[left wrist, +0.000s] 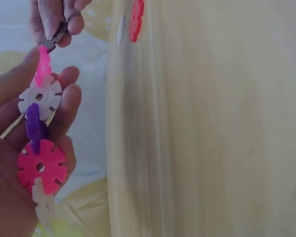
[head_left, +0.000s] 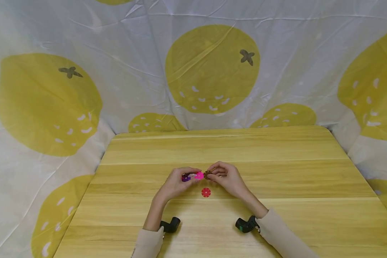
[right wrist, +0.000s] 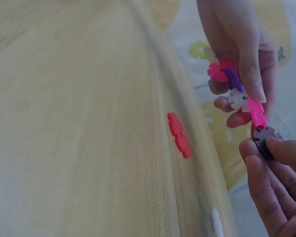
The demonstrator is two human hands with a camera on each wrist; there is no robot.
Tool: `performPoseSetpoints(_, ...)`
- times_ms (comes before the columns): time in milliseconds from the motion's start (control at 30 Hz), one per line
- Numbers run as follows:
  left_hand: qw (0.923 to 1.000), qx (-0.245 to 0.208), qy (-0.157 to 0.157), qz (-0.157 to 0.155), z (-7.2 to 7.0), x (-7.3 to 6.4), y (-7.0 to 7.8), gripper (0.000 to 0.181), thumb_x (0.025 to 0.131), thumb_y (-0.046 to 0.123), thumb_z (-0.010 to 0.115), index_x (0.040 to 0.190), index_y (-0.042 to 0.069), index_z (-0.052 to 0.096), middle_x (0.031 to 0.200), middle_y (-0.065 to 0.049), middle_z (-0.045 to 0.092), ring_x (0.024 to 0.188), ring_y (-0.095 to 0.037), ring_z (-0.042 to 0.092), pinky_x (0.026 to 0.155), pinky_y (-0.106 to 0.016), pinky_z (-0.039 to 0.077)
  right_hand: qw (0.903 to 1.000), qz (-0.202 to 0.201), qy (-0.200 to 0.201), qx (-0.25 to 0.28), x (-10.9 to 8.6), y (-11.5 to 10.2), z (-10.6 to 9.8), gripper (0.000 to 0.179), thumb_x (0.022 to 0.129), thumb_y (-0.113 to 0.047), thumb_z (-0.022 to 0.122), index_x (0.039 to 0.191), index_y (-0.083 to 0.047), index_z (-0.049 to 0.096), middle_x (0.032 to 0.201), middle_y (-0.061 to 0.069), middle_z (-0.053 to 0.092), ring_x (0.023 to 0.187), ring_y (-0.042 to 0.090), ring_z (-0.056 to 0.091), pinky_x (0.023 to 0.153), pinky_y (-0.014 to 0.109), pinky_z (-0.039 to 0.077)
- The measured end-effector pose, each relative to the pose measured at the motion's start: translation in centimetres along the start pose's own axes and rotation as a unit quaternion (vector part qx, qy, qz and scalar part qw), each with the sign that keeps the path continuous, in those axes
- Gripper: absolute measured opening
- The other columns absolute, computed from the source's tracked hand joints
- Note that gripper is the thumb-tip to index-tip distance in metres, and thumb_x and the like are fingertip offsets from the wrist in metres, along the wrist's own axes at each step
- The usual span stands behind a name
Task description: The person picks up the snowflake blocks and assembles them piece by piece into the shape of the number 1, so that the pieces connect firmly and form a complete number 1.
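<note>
My left hand (head_left: 175, 184) holds a chain of slotted plastic flower discs across its fingers, the thumb on a bright pink disc (left wrist: 42, 69). Below that in the left wrist view come a white disc (left wrist: 50, 98), a purple disc (left wrist: 37, 129), a pinkish-red disc (left wrist: 53, 160) and a pale translucent disc (left wrist: 45, 210). A yellow-green disc (right wrist: 199, 50) shows at the chain's far end in the right wrist view. My right hand (head_left: 231, 180) pinches a brown disc (right wrist: 267, 133) between thumb and fingers. It meets the pink disc's edge; how deep the slots engage is hidden.
On the wooden table (head_left: 277, 179), a red disc (head_left: 206, 192) lies just in front of the hands. A small white piece (right wrist: 216, 222) appears near it in the wrist views. Black wrist-worn devices (head_left: 245, 225) sit by both sleeves. A lemon-print cloth (head_left: 213, 71) hangs behind the table.
</note>
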State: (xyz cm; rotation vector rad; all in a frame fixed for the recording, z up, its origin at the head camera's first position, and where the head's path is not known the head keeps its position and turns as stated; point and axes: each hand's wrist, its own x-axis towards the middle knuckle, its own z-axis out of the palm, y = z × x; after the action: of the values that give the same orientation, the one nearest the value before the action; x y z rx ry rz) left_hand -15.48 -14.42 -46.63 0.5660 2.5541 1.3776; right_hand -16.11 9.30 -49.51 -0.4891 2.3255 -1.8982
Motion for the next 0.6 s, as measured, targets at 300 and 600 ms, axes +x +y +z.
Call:
performPoseSetpoints(300, 0.9995, -0.007, 0.001, 0.031, -0.05, 0.04, -0.01, 0.029, 0.096, 0.011, 0.074, 0.125, 0.008, 0.074, 0.123, -0.009, 0.075, 0.110, -0.022, 0.068, 0.090, -0.025, 0.055, 0.9995, -0.027, -0.016, 0.005, -0.14, 0.02, -0.02, 0.021, 0.095, -0.008, 0.075, 0.115, -0.003, 0.077, 0.104, 0.017, 0.079, 0.086, 0.033, 0.077, 0.073, 0.032, 0.063)
performPoseSetpoints(600, 0.9988, -0.024, -0.002, 0.043, -0.13, 0.06, 0.01, 0.025, 0.095, 0.007, 0.073, 0.120, 0.010, 0.077, 0.117, -0.008, 0.077, 0.102, -0.018, 0.068, 0.082, -0.021, 0.055, 0.9994, -0.018, -0.024, 0.015, -0.47, -0.29, -0.15, 0.019, 0.095, -0.009, 0.075, 0.113, -0.006, 0.080, 0.108, 0.014, 0.080, 0.089, 0.019, 0.078, 0.075, 0.029, 0.064)
